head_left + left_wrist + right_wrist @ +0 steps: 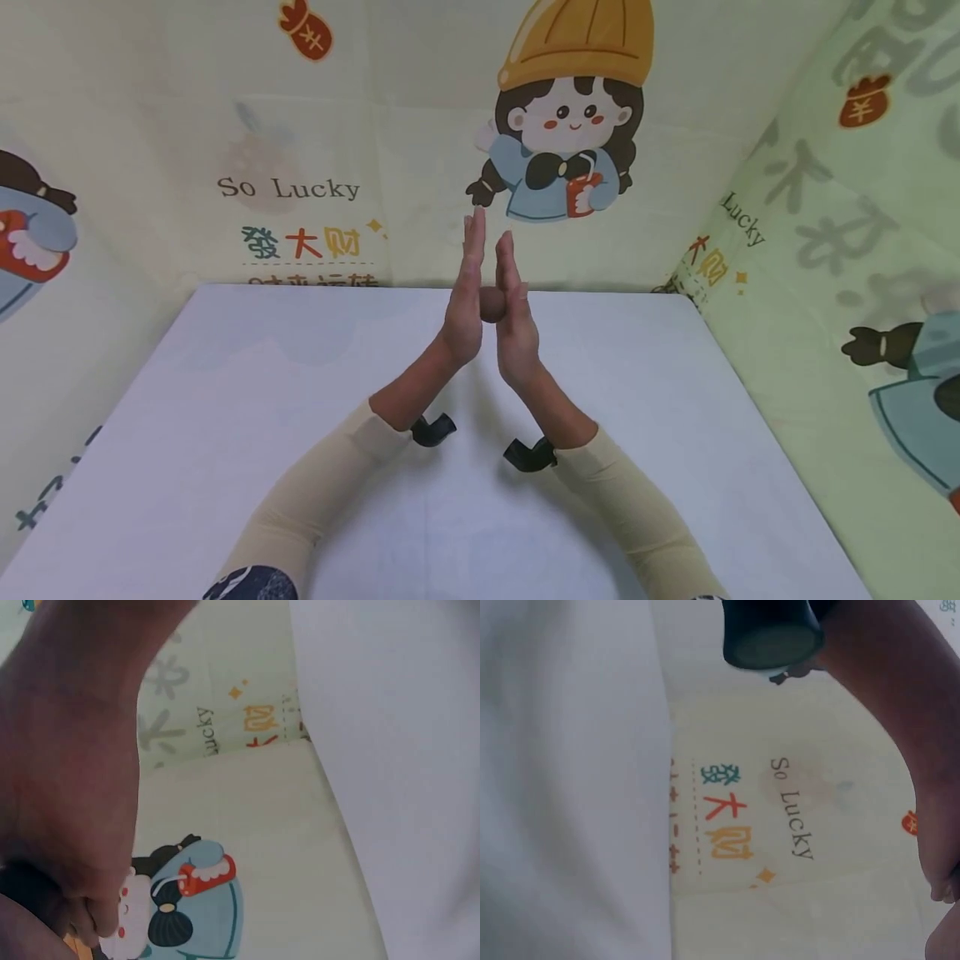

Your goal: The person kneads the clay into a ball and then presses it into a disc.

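Observation:
A small brown ball sits between my two palms, held up above the far part of the table. My left hand lies flat against its left side, fingers straight and pointing up. On the other side my right hand presses its palm to the ball, with fingers also extended upward. In the left wrist view the ball looks dark, partly covered by the hands. The right wrist view catches the left hand at its right edge, where the ball is mostly cut off.
A white table spreads beneath both forearms. Patterned cloth walls with printed cartoon figures and lettering rise at the back and sides. Dark curved devices hang at both wrists, above the tabletop.

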Tool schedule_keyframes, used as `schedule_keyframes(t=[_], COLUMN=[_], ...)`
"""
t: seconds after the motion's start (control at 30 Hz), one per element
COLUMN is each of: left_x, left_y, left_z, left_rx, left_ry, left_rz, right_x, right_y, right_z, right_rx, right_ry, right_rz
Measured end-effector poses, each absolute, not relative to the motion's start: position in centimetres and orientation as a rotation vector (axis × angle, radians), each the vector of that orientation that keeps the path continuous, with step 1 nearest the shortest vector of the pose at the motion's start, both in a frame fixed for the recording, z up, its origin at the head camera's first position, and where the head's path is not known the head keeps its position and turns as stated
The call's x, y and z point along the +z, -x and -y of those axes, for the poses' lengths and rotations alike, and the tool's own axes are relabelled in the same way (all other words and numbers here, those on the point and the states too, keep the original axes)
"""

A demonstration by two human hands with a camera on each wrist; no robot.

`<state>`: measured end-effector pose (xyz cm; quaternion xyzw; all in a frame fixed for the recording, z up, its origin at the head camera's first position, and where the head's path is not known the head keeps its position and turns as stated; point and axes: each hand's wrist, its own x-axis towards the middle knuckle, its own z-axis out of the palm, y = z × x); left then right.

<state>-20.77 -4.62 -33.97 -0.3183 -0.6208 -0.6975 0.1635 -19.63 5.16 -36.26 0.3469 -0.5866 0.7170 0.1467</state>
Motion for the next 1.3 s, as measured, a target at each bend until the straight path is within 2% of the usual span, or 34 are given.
schedule_keyframes(t=[0.23,0.47,0.93,1.3], left_x=[-34.1,-36.0,-38.2,-38.8], left_y=[22.5,23.2,21.3,19.9], left_z=[5.3,5.0,3.3,2.7], left_rx=[-2.035,-1.880,-1.988,-2.010], left_ry=[0.849,0.907,1.052,1.067], left_rz=[1.795,1.906,1.911,1.889], right_x=[-36.8,-36.7,-35.0,-34.2], right_y=[18.6,18.8,20.1,20.9], right_z=[-4.7,-5.0,-6.8,-7.5], right_rx=[1.982,1.857,1.727,1.823], right_ry=[-1.042,-1.017,-0.928,-0.868], right_rz=[1.758,1.795,1.806,1.824])
